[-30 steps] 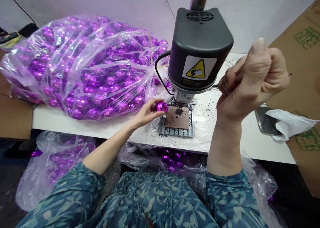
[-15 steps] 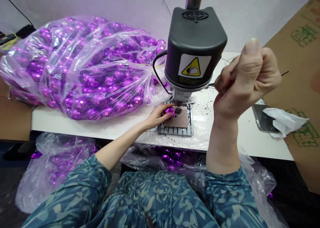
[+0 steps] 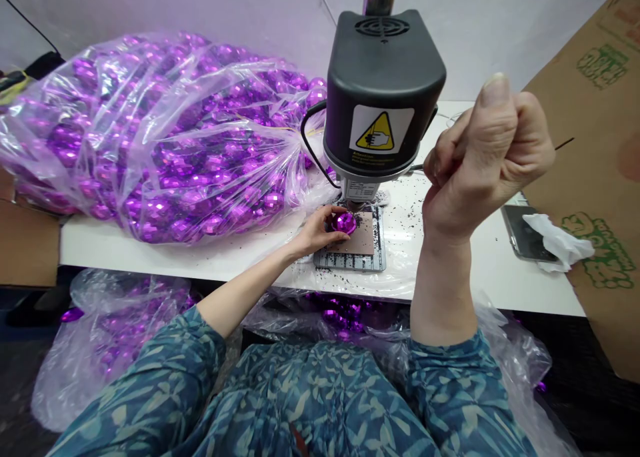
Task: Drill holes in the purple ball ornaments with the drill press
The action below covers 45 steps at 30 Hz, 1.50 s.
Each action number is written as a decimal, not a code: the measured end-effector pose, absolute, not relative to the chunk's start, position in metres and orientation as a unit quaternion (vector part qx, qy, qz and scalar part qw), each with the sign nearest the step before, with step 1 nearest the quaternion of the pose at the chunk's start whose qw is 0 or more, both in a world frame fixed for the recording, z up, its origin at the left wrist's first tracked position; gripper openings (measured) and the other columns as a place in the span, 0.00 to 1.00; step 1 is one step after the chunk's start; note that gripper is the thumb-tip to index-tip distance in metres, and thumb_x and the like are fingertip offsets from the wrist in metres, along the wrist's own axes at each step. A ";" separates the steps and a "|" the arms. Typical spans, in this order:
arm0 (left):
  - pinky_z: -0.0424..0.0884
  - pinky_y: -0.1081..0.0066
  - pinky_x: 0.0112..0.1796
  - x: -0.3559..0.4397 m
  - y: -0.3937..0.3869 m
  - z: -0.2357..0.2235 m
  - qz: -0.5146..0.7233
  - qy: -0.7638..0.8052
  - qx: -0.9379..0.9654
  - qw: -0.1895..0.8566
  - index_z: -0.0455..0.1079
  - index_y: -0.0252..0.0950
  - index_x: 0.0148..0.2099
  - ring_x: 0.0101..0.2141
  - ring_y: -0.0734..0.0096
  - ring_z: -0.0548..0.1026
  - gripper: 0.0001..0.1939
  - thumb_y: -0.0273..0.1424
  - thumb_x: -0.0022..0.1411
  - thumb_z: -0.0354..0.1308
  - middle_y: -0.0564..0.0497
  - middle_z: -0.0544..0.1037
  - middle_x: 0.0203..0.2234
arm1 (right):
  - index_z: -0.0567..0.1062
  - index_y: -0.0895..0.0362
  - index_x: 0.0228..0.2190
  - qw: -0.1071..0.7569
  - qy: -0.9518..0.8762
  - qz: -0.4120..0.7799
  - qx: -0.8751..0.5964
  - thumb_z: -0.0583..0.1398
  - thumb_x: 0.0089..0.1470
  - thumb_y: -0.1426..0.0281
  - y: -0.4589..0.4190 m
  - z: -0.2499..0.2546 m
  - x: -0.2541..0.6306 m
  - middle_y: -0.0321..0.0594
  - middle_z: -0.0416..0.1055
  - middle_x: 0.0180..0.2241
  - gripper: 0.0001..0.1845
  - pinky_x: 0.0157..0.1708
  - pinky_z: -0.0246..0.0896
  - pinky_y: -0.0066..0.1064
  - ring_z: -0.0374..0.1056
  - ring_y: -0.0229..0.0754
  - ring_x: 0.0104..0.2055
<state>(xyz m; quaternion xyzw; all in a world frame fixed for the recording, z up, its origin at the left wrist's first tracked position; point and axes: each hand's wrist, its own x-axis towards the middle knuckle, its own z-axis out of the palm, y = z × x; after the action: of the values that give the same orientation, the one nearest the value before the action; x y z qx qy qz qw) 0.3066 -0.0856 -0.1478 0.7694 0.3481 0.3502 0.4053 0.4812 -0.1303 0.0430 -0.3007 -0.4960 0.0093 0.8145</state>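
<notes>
Left hand: thumb below, fingers above, pinching the purple ball from its left side.
Right hand: raised, closed in a fist; looks wrapped on a thin dark rod at the machine head's side. Actual grip hidden.
Purple ball: at the brown pad, below the black machine head. Can't tell if it's fully seated or just above.
Pad: sits on the slotted grey plate. Square it up if it's loose; not obvious how it's fixed.
Alignment: center the ball under the narrow grey collar. Working end is too small to read, so check from the side.
Pinch: firm, low on the ball's sides. Facets look slick, could spin under load.
Fingers: upper ones sit close to the collar; the hand-hazard label makes the point. Clear them before any load comes on.
Rod: if it's the feed, slow and even beats a jab; the shell looks thin.
Chips: dark bits litter the surface and pad. Brush off, else the ball may sit crooked.
</notes>
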 end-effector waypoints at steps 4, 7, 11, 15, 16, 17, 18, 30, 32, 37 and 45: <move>0.74 0.63 0.44 0.313 -0.085 -0.144 0.343 0.346 0.797 0.356 0.71 0.35 0.52 0.44 0.61 0.75 0.29 0.36 0.51 0.77 0.46 0.77 0.45 | 0.54 0.54 0.19 0.811 -0.495 0.005 -0.310 0.59 0.59 0.57 -0.130 0.043 0.481 0.23 0.51 0.12 0.26 0.17 0.44 0.22 0.49 0.23 0.13; 0.74 0.58 0.49 0.321 -0.089 -0.141 0.333 0.338 0.823 0.312 0.71 0.36 0.51 0.50 0.55 0.74 0.28 0.34 0.50 0.77 0.45 0.75 0.48 | 0.57 0.53 0.18 0.826 -0.487 0.023 -0.282 0.62 0.56 0.57 -0.130 0.044 0.480 0.24 0.52 0.11 0.25 0.16 0.43 0.27 0.49 0.26 0.13; 0.72 0.52 0.54 0.329 -0.097 -0.147 0.332 0.328 0.826 0.315 0.69 0.37 0.54 0.52 0.54 0.73 0.27 0.33 0.54 0.74 0.44 0.74 0.50 | 0.56 0.53 0.18 0.830 -0.486 0.028 -0.273 0.62 0.56 0.58 -0.130 0.043 0.480 0.24 0.52 0.11 0.24 0.16 0.41 0.28 0.48 0.27 0.12; 0.71 0.51 0.56 0.329 -0.103 -0.160 0.348 0.324 0.810 0.344 0.65 0.37 0.59 0.54 0.54 0.73 0.25 0.39 0.64 0.66 0.41 0.73 0.52 | 0.55 0.55 0.18 0.819 -0.495 0.012 -0.289 0.59 0.61 0.61 -0.133 0.042 0.479 0.24 0.50 0.12 0.25 0.18 0.42 0.23 0.48 0.24 0.14; 0.70 0.51 0.57 0.328 -0.103 -0.162 0.353 0.320 0.807 0.348 0.65 0.37 0.60 0.55 0.54 0.72 0.24 0.40 0.66 0.64 0.40 0.73 0.53 | 0.55 0.55 0.18 0.819 -0.495 0.012 -0.290 0.58 0.61 0.62 -0.134 0.042 0.479 0.24 0.50 0.13 0.25 0.19 0.42 0.23 0.48 0.24 0.14; 0.70 0.51 0.58 0.327 -0.104 -0.164 0.360 0.317 0.804 0.352 0.64 0.38 0.60 0.56 0.54 0.72 0.24 0.40 0.66 0.63 0.40 0.72 0.54 | 0.55 0.55 0.18 0.818 -0.496 0.015 -0.291 0.58 0.61 0.62 -0.134 0.042 0.478 0.24 0.50 0.13 0.25 0.19 0.42 0.23 0.49 0.24 0.14; 0.69 0.51 0.58 0.327 -0.104 -0.166 0.367 0.315 0.799 0.356 0.64 0.38 0.60 0.56 0.54 0.71 0.25 0.41 0.66 0.63 0.40 0.72 0.55 | 0.55 0.55 0.19 0.818 -0.496 0.018 -0.289 0.59 0.61 0.63 -0.134 0.042 0.478 0.24 0.50 0.13 0.24 0.18 0.42 0.24 0.49 0.24 0.14; 0.71 0.52 0.56 0.328 -0.105 -0.171 0.379 0.339 0.758 0.409 0.64 0.38 0.58 0.54 0.54 0.74 0.28 0.42 0.62 0.67 0.41 0.74 0.52 | 0.48 0.56 0.17 0.830 -0.479 -0.039 -0.282 0.59 0.61 0.68 -0.148 0.018 0.472 0.27 0.45 0.13 0.28 0.15 0.43 0.23 0.46 0.24 0.14; 0.71 0.52 0.56 0.328 -0.105 -0.172 0.380 0.338 0.758 0.409 0.64 0.38 0.59 0.53 0.54 0.74 0.28 0.41 0.62 0.68 0.41 0.74 0.52 | 0.46 0.57 0.18 0.828 -0.492 -0.054 -0.264 0.58 0.61 0.70 -0.149 0.012 0.473 0.27 0.44 0.13 0.28 0.15 0.43 0.21 0.46 0.24 0.14; 0.71 0.52 0.56 0.327 -0.105 -0.174 0.378 0.336 0.761 0.407 0.64 0.38 0.59 0.53 0.54 0.74 0.28 0.42 0.62 0.67 0.41 0.74 0.52 | 0.43 0.57 0.20 0.825 -0.526 -0.083 -0.188 0.56 0.60 0.73 -0.141 0.003 0.479 0.27 0.40 0.13 0.27 0.12 0.40 0.21 0.41 0.24 0.12; 0.71 0.53 0.56 0.327 -0.105 -0.173 0.381 0.336 0.761 0.404 0.64 0.37 0.59 0.53 0.54 0.74 0.29 0.44 0.62 0.67 0.41 0.73 0.52 | 0.45 0.56 0.19 0.820 -0.539 -0.120 -0.152 0.56 0.59 0.72 -0.137 -0.015 0.484 0.27 0.41 0.11 0.25 0.10 0.38 0.24 0.39 0.26 0.10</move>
<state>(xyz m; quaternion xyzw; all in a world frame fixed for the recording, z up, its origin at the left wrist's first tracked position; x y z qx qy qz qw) 0.3267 -0.1050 -0.1726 0.7612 0.3358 0.3808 0.4035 0.4839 -0.1373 -0.0151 -0.1516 -0.5393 -0.1199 0.8196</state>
